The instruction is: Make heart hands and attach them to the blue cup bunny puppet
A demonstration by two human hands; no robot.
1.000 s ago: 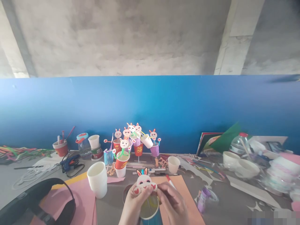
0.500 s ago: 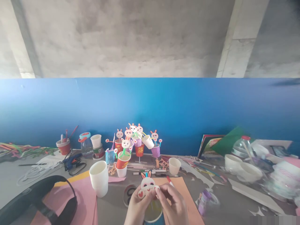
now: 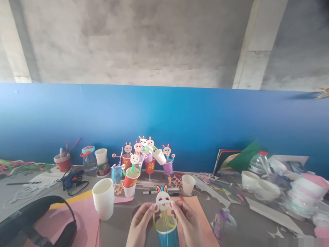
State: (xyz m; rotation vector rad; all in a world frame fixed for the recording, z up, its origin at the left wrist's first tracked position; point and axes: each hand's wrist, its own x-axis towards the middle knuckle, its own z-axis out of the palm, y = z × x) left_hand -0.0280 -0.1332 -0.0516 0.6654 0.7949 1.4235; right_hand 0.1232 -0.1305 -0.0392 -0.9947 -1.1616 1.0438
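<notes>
A paper rabbit head (image 3: 162, 200) with red-lined ears stands on a stick above a blue paper cup (image 3: 168, 236). Yellow pipe-cleaner arms rise from inside the cup. My left hand (image 3: 141, 223) pinches the small round paper paw (image 3: 156, 206) on the left, which bears a red heart. On the other side, my right hand (image 3: 189, 221) pinches the matching paper paw (image 3: 170, 205), partly covered by the fingertips. Both hands flank the cup rim, thumbs toward me.
Finished rabbit cups (image 3: 132, 176) stand in a group by the blue partition (image 3: 180, 120). Stacked white cups (image 3: 103, 199) are at left, near a black headset (image 3: 51, 219) and a glue gun (image 3: 73, 180). Orange paper (image 3: 202, 216) lies under my hands. Wrapped cups (image 3: 307, 192) and scraps fill the right.
My hands have moved apart, drawing the two paws to either side of the rabbit head. The face and the cup below now show more fully. The view has shifted slightly.
</notes>
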